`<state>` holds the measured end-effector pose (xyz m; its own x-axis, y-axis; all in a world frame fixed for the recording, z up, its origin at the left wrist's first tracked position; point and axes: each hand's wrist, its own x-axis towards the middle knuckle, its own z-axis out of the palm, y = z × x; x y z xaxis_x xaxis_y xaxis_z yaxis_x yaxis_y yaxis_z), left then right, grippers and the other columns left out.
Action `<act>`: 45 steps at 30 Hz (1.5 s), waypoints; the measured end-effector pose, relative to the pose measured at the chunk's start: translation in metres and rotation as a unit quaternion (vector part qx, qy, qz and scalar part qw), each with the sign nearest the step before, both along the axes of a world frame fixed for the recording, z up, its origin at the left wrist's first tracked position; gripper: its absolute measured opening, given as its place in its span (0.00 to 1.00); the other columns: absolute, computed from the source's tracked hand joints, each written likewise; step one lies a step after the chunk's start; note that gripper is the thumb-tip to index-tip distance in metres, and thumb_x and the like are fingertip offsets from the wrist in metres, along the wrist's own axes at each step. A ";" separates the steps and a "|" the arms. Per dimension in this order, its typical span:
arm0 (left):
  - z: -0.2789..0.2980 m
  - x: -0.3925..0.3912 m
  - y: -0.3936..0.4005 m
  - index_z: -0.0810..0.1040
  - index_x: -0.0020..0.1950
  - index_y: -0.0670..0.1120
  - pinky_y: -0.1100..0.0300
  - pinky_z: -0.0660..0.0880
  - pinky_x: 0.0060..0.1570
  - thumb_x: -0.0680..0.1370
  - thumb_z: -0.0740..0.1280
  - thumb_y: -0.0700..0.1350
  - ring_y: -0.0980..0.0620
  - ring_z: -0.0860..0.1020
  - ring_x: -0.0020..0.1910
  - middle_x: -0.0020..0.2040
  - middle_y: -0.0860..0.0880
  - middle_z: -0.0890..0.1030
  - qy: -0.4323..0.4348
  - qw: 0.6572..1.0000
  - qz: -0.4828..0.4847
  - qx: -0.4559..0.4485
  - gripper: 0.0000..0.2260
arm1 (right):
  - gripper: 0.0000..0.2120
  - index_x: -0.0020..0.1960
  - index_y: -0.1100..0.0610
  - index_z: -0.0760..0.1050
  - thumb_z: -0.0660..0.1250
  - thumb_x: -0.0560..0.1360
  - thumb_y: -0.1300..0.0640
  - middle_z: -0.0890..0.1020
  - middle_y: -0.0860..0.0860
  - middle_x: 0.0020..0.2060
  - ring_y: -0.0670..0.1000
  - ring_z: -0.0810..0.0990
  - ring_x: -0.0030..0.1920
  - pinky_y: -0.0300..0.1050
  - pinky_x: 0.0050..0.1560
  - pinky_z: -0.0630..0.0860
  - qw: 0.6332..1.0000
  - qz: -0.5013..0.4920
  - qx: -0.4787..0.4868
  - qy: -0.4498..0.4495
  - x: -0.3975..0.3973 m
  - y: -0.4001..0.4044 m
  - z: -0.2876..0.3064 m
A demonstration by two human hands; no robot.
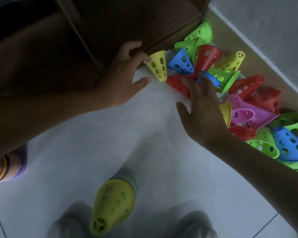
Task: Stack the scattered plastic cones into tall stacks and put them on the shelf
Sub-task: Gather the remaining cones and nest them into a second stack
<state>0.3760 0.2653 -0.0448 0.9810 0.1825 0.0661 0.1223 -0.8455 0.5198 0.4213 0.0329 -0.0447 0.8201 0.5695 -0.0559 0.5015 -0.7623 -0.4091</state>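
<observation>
- Below the left arm, a striped stack stands finished; a yellow-topped stack rises between the arms.
- Left hand, fingers spread, touches a yellow cone, not gripping it.
- Right hand, spread wide, hovers over a red cone.
- Beyond the right hand, many loose cones remain; the shelf holds no visible stack.

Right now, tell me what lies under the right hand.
Under the right hand lies a red cone on its side, with a blue cone at the fingertips. The hand hides the red cone's wide end and whatever else lies there.
</observation>
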 end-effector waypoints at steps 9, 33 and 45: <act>-0.012 0.020 0.012 0.73 0.70 0.49 0.74 0.66 0.57 0.78 0.73 0.47 0.49 0.67 0.75 0.80 0.49 0.57 0.070 0.995 -0.076 -0.011 0.22 | 0.28 0.76 0.54 0.62 0.66 0.80 0.49 0.60 0.56 0.76 0.60 0.61 0.76 0.57 0.74 0.66 0.996 -0.042 -0.014 0.072 0.012 0.022 -0.002; -0.028 -0.004 -0.002 0.81 0.61 0.45 0.50 0.78 0.50 0.78 0.72 0.44 0.42 0.80 0.56 0.63 0.43 0.76 0.124 0.966 -0.009 -0.227 0.12 | 0.33 0.78 0.55 0.63 0.67 0.77 0.45 0.70 0.55 0.74 0.60 0.63 0.76 0.68 0.72 0.58 0.976 0.108 -0.177 -0.073 0.035 -0.005 -0.004; -0.022 -0.015 -0.003 0.81 0.58 0.46 0.52 0.79 0.43 0.79 0.71 0.42 0.39 0.81 0.53 0.60 0.42 0.79 0.112 0.962 -0.003 -0.249 0.09 | 0.39 0.82 0.56 0.51 0.66 0.77 0.56 0.62 0.56 0.78 0.65 0.65 0.72 0.59 0.42 0.81 0.947 0.149 -0.269 -0.091 0.064 -0.051 -0.015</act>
<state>0.3609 0.2621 -0.0669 0.9614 0.1318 -0.2415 0.2748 -0.4996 0.8215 0.4858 -0.0180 -0.0595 0.6507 0.7066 -0.2780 0.7525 -0.6490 0.1120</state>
